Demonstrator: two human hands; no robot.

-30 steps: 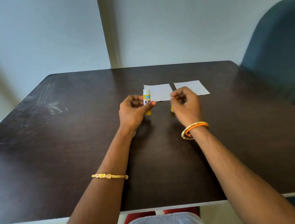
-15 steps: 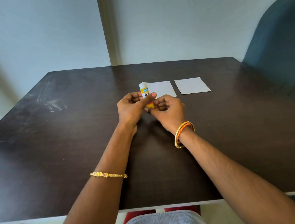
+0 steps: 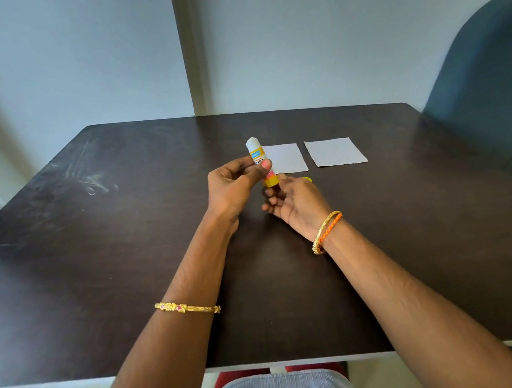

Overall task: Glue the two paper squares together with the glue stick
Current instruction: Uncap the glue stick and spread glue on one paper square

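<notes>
Two paper squares (image 3: 286,158) (image 3: 335,151) lie flat, side by side and apart, on a dark wood-grain table (image 3: 93,266) against a pale wall, a teal chair (image 3: 496,87) at the right. Since a moment ago the right hand (image 3: 295,201) has dropped beneath the glue stick (image 3: 262,163), fingers touching its yellow base. The left hand (image 3: 234,187) grips the uncapped cylinder, white tip raised.
</notes>
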